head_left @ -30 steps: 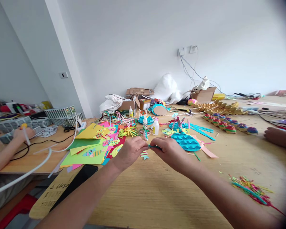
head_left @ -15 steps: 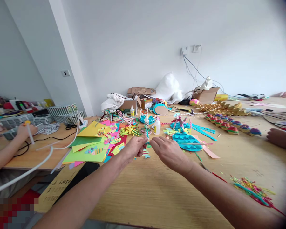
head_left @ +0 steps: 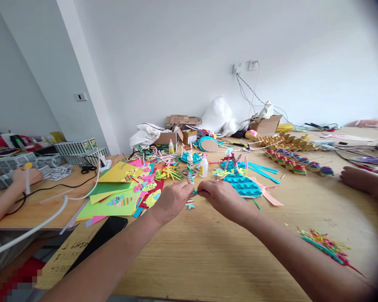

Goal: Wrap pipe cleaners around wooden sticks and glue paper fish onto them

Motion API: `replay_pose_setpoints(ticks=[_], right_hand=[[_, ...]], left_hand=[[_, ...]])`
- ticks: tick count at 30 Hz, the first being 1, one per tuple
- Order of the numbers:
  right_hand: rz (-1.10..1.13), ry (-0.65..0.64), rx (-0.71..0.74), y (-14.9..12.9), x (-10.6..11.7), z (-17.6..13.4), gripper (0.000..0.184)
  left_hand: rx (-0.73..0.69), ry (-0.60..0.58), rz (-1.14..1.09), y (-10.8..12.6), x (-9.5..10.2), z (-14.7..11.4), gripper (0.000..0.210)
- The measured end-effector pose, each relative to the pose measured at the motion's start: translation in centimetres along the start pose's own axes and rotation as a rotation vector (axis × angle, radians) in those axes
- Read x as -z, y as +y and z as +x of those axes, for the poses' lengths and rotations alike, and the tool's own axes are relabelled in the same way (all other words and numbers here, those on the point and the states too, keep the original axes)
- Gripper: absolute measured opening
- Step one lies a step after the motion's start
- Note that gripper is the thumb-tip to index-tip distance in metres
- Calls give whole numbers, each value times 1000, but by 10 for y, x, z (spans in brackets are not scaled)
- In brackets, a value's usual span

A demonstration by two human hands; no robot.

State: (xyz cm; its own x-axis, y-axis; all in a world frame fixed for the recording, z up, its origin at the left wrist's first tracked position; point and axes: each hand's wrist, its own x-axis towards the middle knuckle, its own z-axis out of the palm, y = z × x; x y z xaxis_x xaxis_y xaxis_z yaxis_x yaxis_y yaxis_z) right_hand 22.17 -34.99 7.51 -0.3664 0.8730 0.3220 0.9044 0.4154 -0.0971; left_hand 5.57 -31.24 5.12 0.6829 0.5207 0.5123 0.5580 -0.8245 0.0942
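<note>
My left hand (head_left: 175,197) is closed on a twisted stem (head_left: 190,178) striped teal, white and pink, like a pipe cleaner, whose top stands up above the fingers. My right hand (head_left: 222,197) pinches close beside it, and a short teal bit (head_left: 195,192) shows between both sets of fingertips. Fingers hide most of the rest. Just behind the hands stand a white glue bottle (head_left: 203,167) and a narrower bottle (head_left: 190,160). Below the fingertips lies a striped paper fish (head_left: 190,204). Right of my right hand rests a bumpy blue disc (head_left: 243,185).
Coloured paper sheets (head_left: 105,197) with paper fish lie left, near a black phone (head_left: 97,243). Colourful scraps (head_left: 326,245) lie front right. Painted egg-carton strips (head_left: 299,161) sit further back. Other people's hands show at left (head_left: 27,178) and right (head_left: 354,178).
The view has shifted, so the scene sits further left. My right hand's fingers have closed in on the teal bit. A thin stick over the blue disc no longer shows.
</note>
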Motion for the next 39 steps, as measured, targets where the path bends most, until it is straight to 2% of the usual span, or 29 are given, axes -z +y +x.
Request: replay_pose_setpoints(ticks=[4, 8, 10, 15, 18, 21, 22, 24, 28, 30, 32, 36, 39], right_hand=[[-125, -29, 89, -1, 1, 0, 14], [-287, -74, 172, -7, 4, -1, 13], [-355, -62, 201, -10, 4, -1, 13], [-408, 9, 268, -10, 1, -2, 13], [-384, 40, 272, -8, 3, -2, 11], [-370, 25, 263, -6, 5, -2, 10], [-367, 12, 264, -5, 5, -2, 10], [-359, -10, 262, -2, 4, -2, 9], [-311, -39, 223, 2, 2, -2, 10], [-271, -33, 211, 2, 0, -1, 11], [-216, -24, 205, 1, -2, 0, 12], [-94, -25, 176, 0, -5, 2, 17], [-76, -39, 113, -1, -3, 3, 16]], left_hand=[[-2, -18, -16, -1, -3, -2, 23], [97, -17, -118, 0, -4, -3, 25], [207, -55, -248, 1, -2, -1, 28], [544, -242, -746, -1, 3, 3, 35], [620, -243, -986, -2, 1, 1, 39], [608, -260, -1121, -2, 1, -2, 42], [584, -284, -1103, -2, 2, -2, 43], [507, -299, -922, -1, 5, -3, 43], [242, -128, -327, 1, 7, -2, 25], [139, -82, -144, 2, 3, -2, 17], [93, -82, -21, 2, 0, -2, 13], [42, -117, 186, 0, -2, -4, 21], [0, -149, 237, -3, -1, -6, 20]])
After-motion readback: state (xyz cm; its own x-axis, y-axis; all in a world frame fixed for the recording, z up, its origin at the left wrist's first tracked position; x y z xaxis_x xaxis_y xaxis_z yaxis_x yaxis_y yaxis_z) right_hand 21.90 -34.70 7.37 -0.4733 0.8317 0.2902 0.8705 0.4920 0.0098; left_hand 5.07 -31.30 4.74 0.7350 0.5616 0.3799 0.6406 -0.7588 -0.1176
